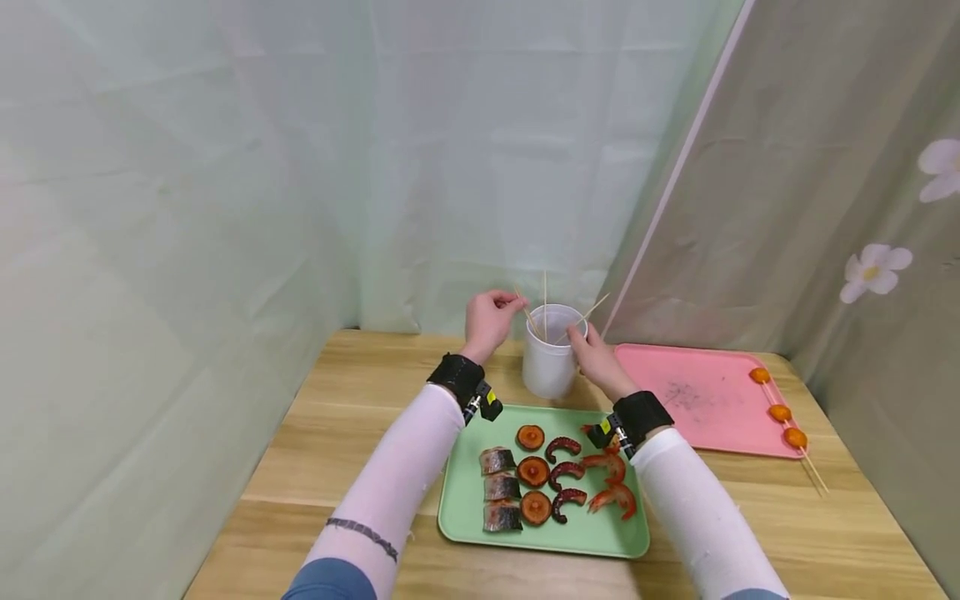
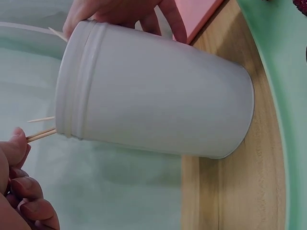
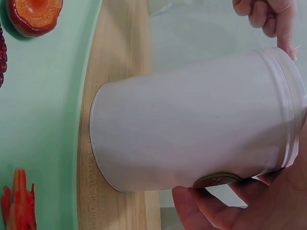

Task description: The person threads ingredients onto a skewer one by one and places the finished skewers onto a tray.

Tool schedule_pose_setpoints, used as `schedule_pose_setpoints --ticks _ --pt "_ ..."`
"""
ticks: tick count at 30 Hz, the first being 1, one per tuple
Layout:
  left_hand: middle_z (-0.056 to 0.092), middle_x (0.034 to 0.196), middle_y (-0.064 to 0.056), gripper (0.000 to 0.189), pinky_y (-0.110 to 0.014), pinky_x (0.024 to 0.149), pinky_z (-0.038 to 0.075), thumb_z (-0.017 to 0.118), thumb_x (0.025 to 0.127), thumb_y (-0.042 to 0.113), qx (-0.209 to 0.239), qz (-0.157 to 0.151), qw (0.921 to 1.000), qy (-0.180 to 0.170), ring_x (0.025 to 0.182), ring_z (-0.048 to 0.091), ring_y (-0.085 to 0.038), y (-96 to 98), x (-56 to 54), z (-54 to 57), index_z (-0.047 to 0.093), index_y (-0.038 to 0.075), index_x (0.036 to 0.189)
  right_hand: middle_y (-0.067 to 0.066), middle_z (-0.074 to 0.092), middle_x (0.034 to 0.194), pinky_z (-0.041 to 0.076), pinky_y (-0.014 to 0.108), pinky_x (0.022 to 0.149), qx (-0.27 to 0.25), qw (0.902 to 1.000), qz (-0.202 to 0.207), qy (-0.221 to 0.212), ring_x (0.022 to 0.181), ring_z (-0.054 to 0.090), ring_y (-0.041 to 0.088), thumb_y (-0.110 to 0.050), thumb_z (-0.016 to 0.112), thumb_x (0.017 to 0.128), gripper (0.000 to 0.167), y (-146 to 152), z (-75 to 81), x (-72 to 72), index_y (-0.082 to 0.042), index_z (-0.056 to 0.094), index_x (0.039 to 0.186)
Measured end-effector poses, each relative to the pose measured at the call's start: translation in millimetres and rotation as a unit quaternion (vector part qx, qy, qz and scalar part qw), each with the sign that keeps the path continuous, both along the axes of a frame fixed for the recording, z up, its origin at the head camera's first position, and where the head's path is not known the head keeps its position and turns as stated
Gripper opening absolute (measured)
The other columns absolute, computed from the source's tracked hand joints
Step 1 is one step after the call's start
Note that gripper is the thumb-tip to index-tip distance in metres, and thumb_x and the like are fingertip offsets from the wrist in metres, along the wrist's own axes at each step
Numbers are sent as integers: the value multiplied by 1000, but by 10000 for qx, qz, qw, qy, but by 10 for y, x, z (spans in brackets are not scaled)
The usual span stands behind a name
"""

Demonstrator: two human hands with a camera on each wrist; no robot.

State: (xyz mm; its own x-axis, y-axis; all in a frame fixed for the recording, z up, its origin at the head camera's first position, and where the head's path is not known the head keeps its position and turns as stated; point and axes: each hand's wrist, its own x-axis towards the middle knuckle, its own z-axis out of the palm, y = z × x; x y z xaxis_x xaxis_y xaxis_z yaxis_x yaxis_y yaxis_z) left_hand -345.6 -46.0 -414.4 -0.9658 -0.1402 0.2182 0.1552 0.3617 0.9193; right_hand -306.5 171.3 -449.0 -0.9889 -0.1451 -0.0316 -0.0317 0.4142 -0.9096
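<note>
A white tub (image 1: 550, 372) stands on the table with thin wooden skewers in it. My left hand (image 1: 489, 322) is at the tub's left rim, pinching skewers (image 2: 42, 134) between thumb and forefinger. Their lower ends reach inside the tub. On the tub's other side, my right hand (image 1: 597, 360) grips its wall near the rim, with the thumb at the top edge and the fingers around the outside. One loose skewer (image 1: 545, 292) points straight up from the tub; another skewer (image 1: 599, 303) leans out to the right above my right hand.
In front of the tub lies a green tray (image 1: 459, 500) with rows of fish pieces (image 1: 501, 487), mushrooms (image 1: 533, 472), octopus tentacles (image 1: 566, 473) and shrimp (image 1: 617, 498). A pink tray (image 1: 705, 375) sits to the right, a skewer of orange balls (image 1: 780, 413) across its right edge. Curtains hang behind.
</note>
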Motion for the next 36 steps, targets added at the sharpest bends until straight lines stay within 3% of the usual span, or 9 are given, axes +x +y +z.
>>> schedule_pose_setpoints --ticks 7,18,22,28,31,36 --pt "75 91 -6 19 -27 66 46 83 97 22 26 -44 9998 185 79 62 -18 -26 -9 92 82 4 101 25 49 132 42 40 87 -153 9998 152 -27 113 50 38 -52 35 115 66 -17 48 -10 -10 28 165" --pt "73 90 -5 18 -28 69 46 78 100 22 54 17 9997 232 80 62 -18 -79 27 172 82 5 102 30 45 151 41 65 108 -239 9993 180 -211 130 48 42 -53 34 115 69 -67 57 -28 -13 21 169" --pt "72 91 -6 19 -27 68 44 77 101 22 -79 -143 9992 370 80 59 -18 -88 20 209 82 3 103 29 43 153 42 65 107 -309 9991 189 -200 132 47 43 -52 33 115 68 -56 47 -44 -15 19 170" --pt "74 95 -7 20 -26 69 46 79 99 22 -394 -398 9984 -59 83 61 -18 -134 42 204 82 2 103 29 43 147 43 64 106 -382 9988 257 -160 130 46 42 -50 33 116 67 -76 51 -42 -13 20 169" --pt "74 97 -8 19 -28 70 46 78 100 21 -385 -426 9980 -258 86 62 -20 -165 63 193 81 2 103 28 41 154 43 64 108 -364 9988 266 -205 135 45 42 -52 33 116 68 -95 50 -37 -13 19 170" --pt "69 93 -7 20 -29 69 44 75 102 22 -374 -501 9976 -284 83 58 -21 -212 83 193 80 2 105 30 41 154 44 65 107 -336 9987 304 -242 132 46 44 -53 31 115 68 -111 42 -27 -15 18 170"
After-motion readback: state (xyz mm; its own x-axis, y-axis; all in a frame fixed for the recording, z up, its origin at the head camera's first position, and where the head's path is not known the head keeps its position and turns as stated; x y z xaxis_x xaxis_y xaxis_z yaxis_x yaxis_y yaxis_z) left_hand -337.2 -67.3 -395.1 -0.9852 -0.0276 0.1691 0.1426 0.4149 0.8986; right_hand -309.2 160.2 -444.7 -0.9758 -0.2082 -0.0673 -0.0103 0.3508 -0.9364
